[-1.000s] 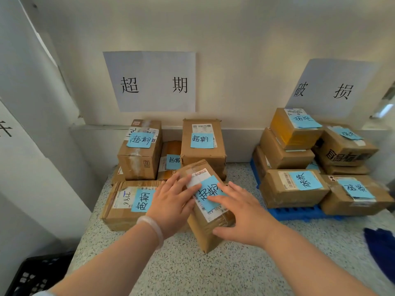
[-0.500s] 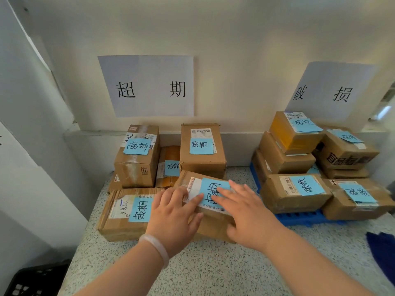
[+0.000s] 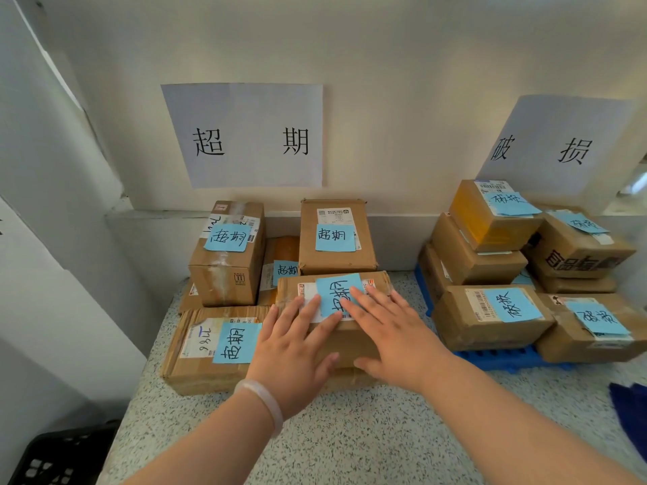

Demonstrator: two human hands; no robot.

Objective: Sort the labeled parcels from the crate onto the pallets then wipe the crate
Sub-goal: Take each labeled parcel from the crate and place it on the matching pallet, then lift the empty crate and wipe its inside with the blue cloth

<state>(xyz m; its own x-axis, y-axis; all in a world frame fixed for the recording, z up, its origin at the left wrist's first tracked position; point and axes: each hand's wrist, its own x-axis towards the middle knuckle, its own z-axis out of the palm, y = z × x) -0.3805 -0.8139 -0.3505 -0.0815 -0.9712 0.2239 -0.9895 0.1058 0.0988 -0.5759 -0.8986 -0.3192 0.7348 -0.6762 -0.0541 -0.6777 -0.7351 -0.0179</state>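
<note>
A brown cardboard parcel (image 3: 371, 281) with a blue handwritten note lies flat in the left group, under the wall sign 超期 (image 3: 245, 134). My left hand (image 3: 294, 348) rests on its near left part with straight fingers. My right hand (image 3: 388, 330) lies flat on its top right, fingertips on the blue note, thumb down the front face. Several other parcels with blue notes (image 3: 227, 253) stand around it. The black crate (image 3: 52, 456) shows only as a corner at the bottom left.
A second group of labelled parcels (image 3: 490, 316) is stacked on a blue pallet (image 3: 504, 358) at the right, under the sign 破损 (image 3: 546, 152). A dark blue cloth (image 3: 630, 418) lies at the right edge. Speckled floor (image 3: 350, 439) spreads in front.
The parcel went from tilted on its edge to lying flat among the left group. Both hands followed it down and now lie flat on top.
</note>
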